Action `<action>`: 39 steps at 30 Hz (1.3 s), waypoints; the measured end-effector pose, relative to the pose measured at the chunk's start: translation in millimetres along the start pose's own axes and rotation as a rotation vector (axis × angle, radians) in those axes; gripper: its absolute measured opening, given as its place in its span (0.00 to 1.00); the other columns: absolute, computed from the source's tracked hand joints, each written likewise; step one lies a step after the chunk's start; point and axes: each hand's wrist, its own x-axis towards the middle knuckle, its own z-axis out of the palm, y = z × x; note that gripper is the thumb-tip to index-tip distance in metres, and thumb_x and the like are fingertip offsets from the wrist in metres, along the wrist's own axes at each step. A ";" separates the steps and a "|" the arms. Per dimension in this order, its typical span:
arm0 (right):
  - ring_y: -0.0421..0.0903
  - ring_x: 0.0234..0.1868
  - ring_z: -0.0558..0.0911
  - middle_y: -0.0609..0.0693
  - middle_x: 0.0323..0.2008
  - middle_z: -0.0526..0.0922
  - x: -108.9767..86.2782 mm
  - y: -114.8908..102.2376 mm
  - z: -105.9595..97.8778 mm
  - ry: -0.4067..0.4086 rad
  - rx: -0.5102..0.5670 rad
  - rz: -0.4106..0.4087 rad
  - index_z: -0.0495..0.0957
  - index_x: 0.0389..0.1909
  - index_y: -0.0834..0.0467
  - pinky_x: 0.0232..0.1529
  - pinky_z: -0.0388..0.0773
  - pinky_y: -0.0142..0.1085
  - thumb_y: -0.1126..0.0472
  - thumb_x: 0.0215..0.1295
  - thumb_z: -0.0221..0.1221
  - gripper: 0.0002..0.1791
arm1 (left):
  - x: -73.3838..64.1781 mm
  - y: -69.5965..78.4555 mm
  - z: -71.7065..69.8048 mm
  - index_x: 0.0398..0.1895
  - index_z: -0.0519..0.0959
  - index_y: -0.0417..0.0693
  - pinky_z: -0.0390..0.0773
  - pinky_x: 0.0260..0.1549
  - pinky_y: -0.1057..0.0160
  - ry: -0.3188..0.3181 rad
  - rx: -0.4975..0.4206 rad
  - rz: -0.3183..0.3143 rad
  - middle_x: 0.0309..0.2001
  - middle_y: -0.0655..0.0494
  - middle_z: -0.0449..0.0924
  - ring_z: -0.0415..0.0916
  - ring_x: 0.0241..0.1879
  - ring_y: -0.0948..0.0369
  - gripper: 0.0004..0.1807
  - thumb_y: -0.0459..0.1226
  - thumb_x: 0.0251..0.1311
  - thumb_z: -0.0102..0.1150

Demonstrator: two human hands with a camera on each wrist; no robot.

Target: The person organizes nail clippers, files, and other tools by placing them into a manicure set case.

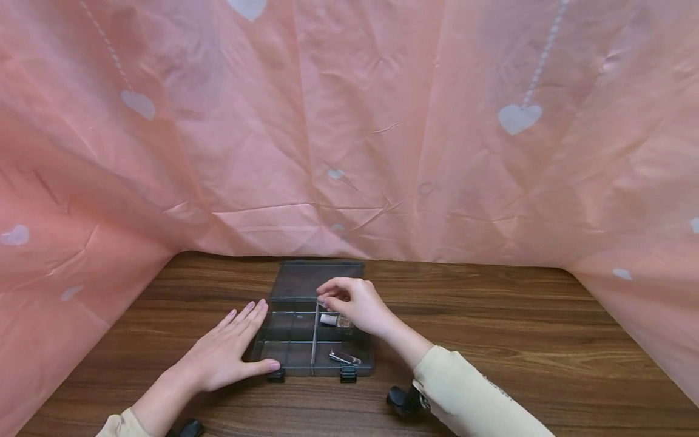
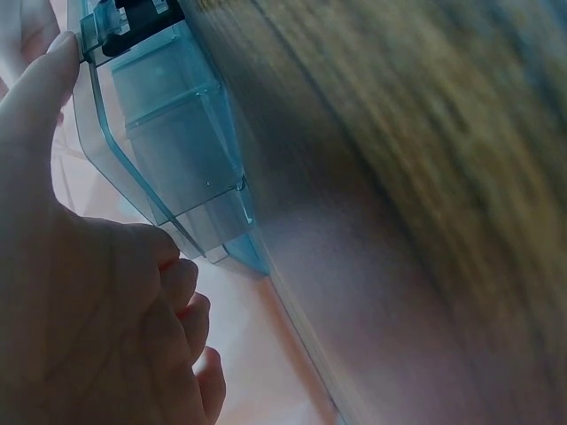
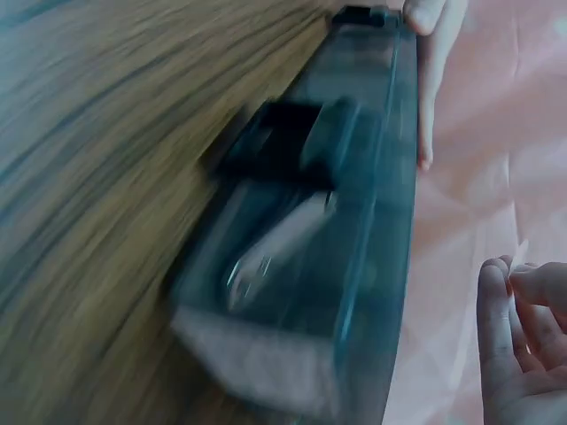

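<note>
A dark see-through compartment box [image 1: 289, 351] lies on the table with its lid [image 1: 317, 279] folded back. My left hand [image 1: 226, 352] rests against its left side, fingers straight, thumb on the front edge near a latch. Over the right back part of the box, my right hand [image 1: 355, 303] pinches a small, thin, pale piece [image 3: 520, 253] between thumb and fingertips; I cannot tell its kind. Below that hand, a small bottle with a white cap [image 1: 329, 319] lies in a right compartment, partly hidden. A nail clipper [image 1: 344, 357] lies in the front right compartment.
Two black latches, one of them the right latch [image 1: 347, 373], stick out at the box's front. The wooden table [image 1: 480, 340] stretches to both sides. Pink cloth [image 1: 382, 152] with hearts hangs behind and at the sides. Black straps show near both wrists.
</note>
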 end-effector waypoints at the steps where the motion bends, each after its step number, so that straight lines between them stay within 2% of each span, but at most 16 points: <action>1: 0.39 0.34 0.84 0.48 0.34 0.87 2.5 -1.7 3.8 -0.009 0.003 -0.005 0.83 0.42 0.61 0.32 0.80 0.29 0.68 0.62 0.61 0.08 | 0.1 0.0 -0.1 0.73 0.54 0.38 0.49 0.68 0.47 0.001 -0.001 0.000 0.74 0.47 0.50 0.46 0.72 0.51 0.57 0.73 0.53 0.45; 10: 0.42 0.31 0.85 0.51 0.31 0.86 17.5 -3.5 33.7 -0.076 0.011 0.019 0.82 0.40 0.65 0.27 0.79 0.26 0.72 0.60 0.61 0.08 | -0.5 -0.4 0.6 0.73 0.54 0.37 0.49 0.68 0.47 0.007 0.005 0.005 0.73 0.46 0.51 0.47 0.72 0.50 0.58 0.73 0.53 0.43; 17: 0.38 0.31 0.83 0.50 0.30 0.86 22.5 -0.6 48.6 -0.101 -0.108 -0.021 0.82 0.37 0.65 0.33 0.77 0.24 0.72 0.58 0.62 0.07 | -1.7 0.5 0.7 0.73 0.54 0.37 0.48 0.68 0.47 0.006 -0.003 0.001 0.73 0.46 0.51 0.47 0.72 0.50 0.57 0.73 0.53 0.44; 26: 0.35 0.31 0.82 0.49 0.30 0.85 22.6 -0.4 54.7 -0.119 -0.195 -0.028 0.82 0.37 0.65 0.35 0.77 0.23 0.73 0.58 0.60 0.07 | -1.2 0.4 1.3 0.73 0.54 0.38 0.49 0.68 0.48 0.006 0.002 0.001 0.73 0.47 0.51 0.47 0.72 0.51 0.57 0.73 0.53 0.43; 39: 0.36 0.33 0.82 0.51 0.32 0.85 19.1 0.5 53.8 -0.114 -0.179 -0.035 0.82 0.38 0.64 0.39 0.79 0.27 0.73 0.59 0.59 0.08 | -2.0 0.8 2.4 0.72 0.56 0.38 0.49 0.68 0.47 0.027 0.007 0.009 0.73 0.46 0.53 0.49 0.71 0.50 0.56 0.72 0.53 0.45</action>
